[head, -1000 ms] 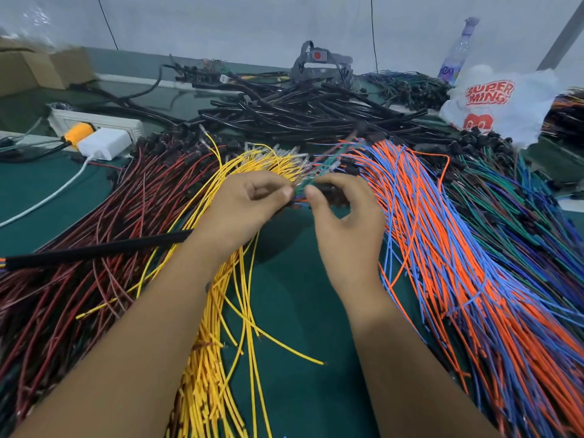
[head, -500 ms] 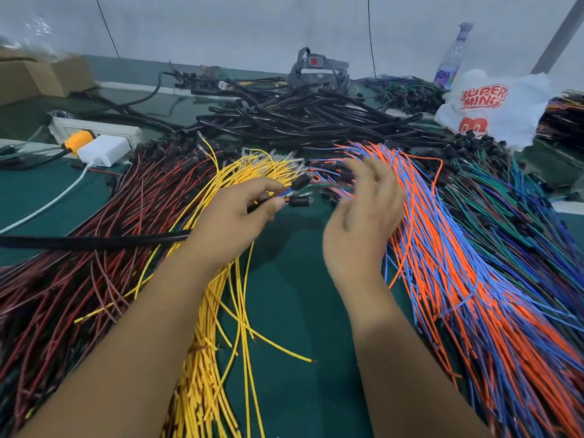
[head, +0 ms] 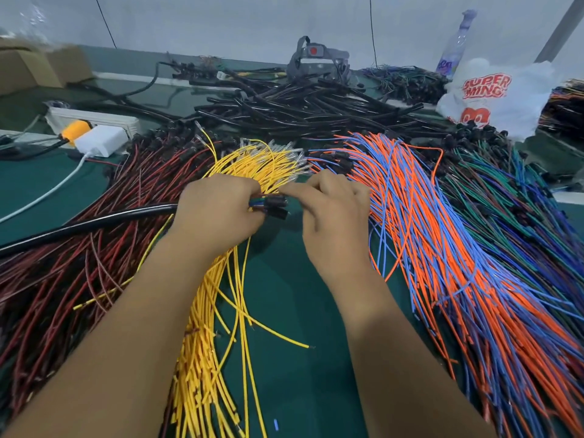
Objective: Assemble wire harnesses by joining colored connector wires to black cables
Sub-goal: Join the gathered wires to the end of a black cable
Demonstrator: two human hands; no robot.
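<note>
since half a second ago my right hand [head: 331, 216] has come back from the orange and blue wires [head: 426, 232], fingers now curled with the forefinger tip at the black connectors [head: 276, 207]; whether it pinches a wire i cannot tell. item: left hand [head: 218, 213], fingers clamped round the black cable [head: 94, 222] end, connectors sticking out rightward, held so to present them, i judge. item: yellow wires [head: 221, 311] beneath, on the green table [head: 300, 358].
</note>
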